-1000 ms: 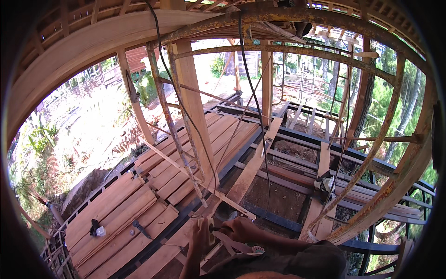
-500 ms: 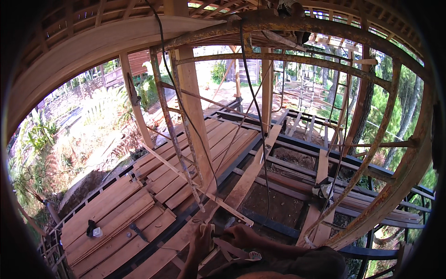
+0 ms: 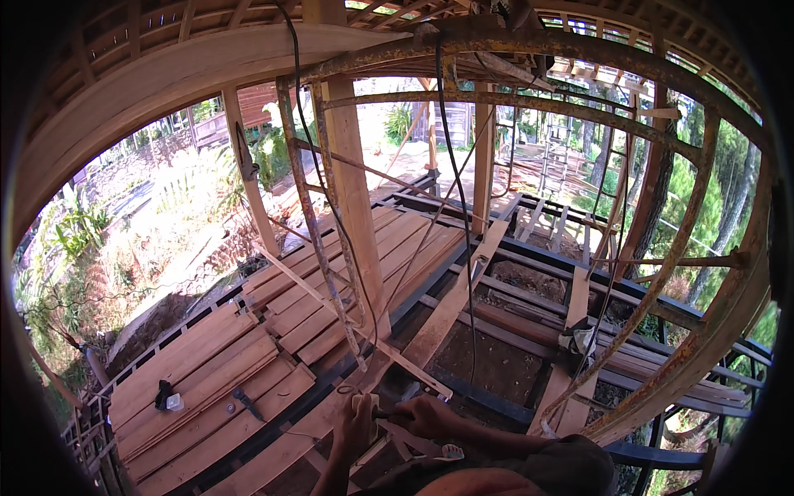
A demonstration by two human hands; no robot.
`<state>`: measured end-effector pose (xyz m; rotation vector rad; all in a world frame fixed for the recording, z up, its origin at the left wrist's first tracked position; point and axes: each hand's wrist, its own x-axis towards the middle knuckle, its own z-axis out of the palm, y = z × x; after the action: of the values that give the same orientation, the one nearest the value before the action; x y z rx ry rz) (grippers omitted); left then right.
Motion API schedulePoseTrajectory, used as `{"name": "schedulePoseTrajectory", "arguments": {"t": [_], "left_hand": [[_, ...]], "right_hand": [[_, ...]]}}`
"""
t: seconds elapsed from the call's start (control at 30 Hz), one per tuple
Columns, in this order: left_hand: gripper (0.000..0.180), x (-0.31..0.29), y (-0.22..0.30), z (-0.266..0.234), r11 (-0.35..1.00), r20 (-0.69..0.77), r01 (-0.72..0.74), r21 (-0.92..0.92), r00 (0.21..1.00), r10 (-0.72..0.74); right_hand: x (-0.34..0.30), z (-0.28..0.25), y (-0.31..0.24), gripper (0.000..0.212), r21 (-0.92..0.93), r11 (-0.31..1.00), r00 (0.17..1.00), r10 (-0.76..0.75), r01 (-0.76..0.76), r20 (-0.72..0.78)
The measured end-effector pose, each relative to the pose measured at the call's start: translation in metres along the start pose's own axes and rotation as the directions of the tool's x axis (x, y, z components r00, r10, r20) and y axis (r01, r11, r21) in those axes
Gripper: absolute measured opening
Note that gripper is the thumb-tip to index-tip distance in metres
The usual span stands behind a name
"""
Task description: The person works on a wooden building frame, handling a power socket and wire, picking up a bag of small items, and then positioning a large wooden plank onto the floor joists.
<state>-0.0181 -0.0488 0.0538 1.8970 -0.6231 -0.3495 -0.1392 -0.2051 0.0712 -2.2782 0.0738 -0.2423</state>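
Note:
Low in the middle, my left hand (image 3: 353,430) is closed around a small pale piece of wood (image 3: 364,403), its end poking out above the fingers. My right hand (image 3: 420,416) sits just to the right with its fingers curled, close against the piece. Something thin and dark may lie between the two hands, but it is too small to make out. Beyond them the lower end of a narrow wooden strip (image 3: 413,369) slants down across the deck framing.
Loose planks (image 3: 194,372) cover the left side, with a hammer-like dark tool (image 3: 246,403) and a small black-and-clear item (image 3: 168,397) on them. Rusty scaffold tubing (image 3: 529,101) arches overhead. Cables (image 3: 454,178) hang down. Open joists with soil below (image 3: 488,360) lie to the right.
The view has shifted slightly, so the surroundings sit a little further right. Both hands stay together around the wood piece, with only small movements.

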Motion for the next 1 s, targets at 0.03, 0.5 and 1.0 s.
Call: {"name": "schedulePoseTrajectory", "arguments": {"t": [0.03,0.5,1.0], "left_hand": [[0.043,-0.001,-0.001,0.0,1.0,-0.008,-0.004,-0.02,1.0,0.004],[0.029,-0.014,0.021,-0.021,0.974,0.038,-0.049,-0.22,0.998,0.058],[0.022,0.006,-0.036,-0.011,0.978,-0.089,-0.067,-0.197,0.995,0.05]], "right_hand": [[0.0,0.001,0.0,0.021,-0.01,1.0,1.0,-0.01,0.01,-0.003],[0.003,0.01,0.005,0.023,-0.036,0.997,0.997,-0.073,0.074,0.022],[0.018,0.013,-0.03,0.019,-0.025,0.984,0.98,-0.178,0.177,-0.087]]}}
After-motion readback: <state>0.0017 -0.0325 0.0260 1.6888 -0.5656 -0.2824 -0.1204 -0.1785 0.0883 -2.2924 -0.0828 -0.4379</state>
